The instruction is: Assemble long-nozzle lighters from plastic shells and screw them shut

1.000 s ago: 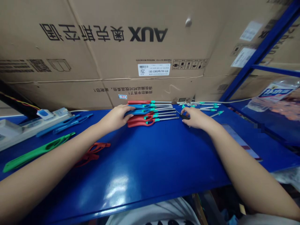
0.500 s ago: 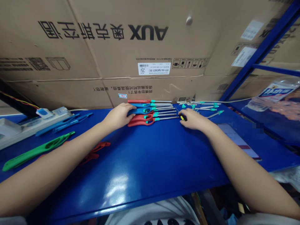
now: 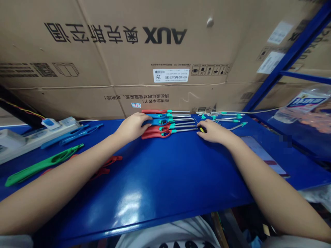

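Observation:
My left hand is closed around the handle end of a blue long-neck lighter in the row at the back of the blue table. Red lighters lie in front of it. Another red one lies behind, by the cardboard. Their metal necks point right, with teal collars. At the tips of those necks, my right hand is closed on a small black and yellow screwdriver; a thin shaft shows above the fingers. Loose metal necks with teal parts lie behind my right hand.
A green lighter shell, red shells and blue shells lie at the left. Behind them is a white power strip. A phone-like slab lies right, near a clear plastic jug. Cardboard walls the back.
The view has shifted very slightly. Both hands stay almost in place, my left on the blue lighter and my right with the screwdriver at the neck tips.

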Tool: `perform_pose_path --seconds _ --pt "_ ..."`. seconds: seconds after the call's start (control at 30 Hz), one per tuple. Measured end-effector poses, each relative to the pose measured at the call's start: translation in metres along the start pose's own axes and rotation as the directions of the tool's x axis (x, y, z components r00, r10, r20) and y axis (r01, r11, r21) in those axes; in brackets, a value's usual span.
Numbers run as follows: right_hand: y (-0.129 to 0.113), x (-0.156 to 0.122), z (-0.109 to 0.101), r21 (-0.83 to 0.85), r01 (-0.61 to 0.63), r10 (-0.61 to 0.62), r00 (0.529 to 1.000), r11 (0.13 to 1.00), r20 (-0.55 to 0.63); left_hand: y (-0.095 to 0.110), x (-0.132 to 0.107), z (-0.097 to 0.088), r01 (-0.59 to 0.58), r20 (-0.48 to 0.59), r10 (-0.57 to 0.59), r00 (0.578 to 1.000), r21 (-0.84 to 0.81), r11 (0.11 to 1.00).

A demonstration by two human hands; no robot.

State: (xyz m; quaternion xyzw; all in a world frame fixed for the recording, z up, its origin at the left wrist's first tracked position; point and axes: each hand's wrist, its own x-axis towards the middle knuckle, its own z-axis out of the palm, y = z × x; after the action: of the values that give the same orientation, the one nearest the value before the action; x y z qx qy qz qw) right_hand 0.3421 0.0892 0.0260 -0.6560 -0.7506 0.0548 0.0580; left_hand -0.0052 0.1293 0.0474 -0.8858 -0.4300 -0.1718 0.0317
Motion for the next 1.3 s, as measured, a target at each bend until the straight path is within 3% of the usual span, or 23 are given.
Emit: perform_pose_path --seconds 0.53,0.73,0.83,0.87,0.97,1.03,1.1,1.17,1.3 --pt "-0.006 -0.004 -0.006 -0.024 -0.031 0.03 0.999 0.999 -0.041 0.0 0.005 0.002 0.019 -0.055 -0.018 0.998 0.02 1.0" --pt "-0.009 -0.003 -0.016 0.058 -0.005 0.023 0.948 0.998 -0.318 0.011 -0.01 -0.027 0.0 -0.16 0.002 0.987 0.01 1.0" --pt "-0.013 -0.005 -0.02 0.177 0.005 0.063 0.925 0.984 -0.376 0.01 -0.022 -0.048 0.111 -0.149 -0.103 0.983 0.047 0.993" --pt "-0.014 -0.006 -0.021 0.208 -0.004 0.084 0.922 0.978 -0.378 0.008 -0.027 -0.054 0.126 -0.116 -0.119 0.986 0.06 0.99" --pt "-0.019 -0.008 -0.021 0.242 0.002 0.092 0.921 0.97 -0.377 -0.008 -0.044 -0.068 0.019 0.042 -0.023 0.999 0.097 0.995" --pt "-0.021 -0.008 -0.02 0.227 0.055 0.041 0.916 0.972 -0.399 -0.022 -0.057 -0.075 0.013 0.201 -0.028 0.979 0.077 0.997" --pt "-0.023 -0.007 -0.018 0.209 0.116 -0.017 0.906 0.971 -0.424 -0.033 -0.072 -0.079 0.06 0.395 -0.066 0.916 0.026 0.998" --pt "-0.026 -0.006 -0.017 0.204 0.153 -0.053 0.904 0.967 -0.425 -0.039 -0.085 -0.081 0.107 0.511 -0.094 0.854 0.005 0.994" --pt "-0.031 -0.008 -0.014 0.19 0.186 -0.095 0.908 0.964 -0.408 -0.04 -0.097 -0.076 0.164 0.591 -0.107 0.799 -0.044 0.986"
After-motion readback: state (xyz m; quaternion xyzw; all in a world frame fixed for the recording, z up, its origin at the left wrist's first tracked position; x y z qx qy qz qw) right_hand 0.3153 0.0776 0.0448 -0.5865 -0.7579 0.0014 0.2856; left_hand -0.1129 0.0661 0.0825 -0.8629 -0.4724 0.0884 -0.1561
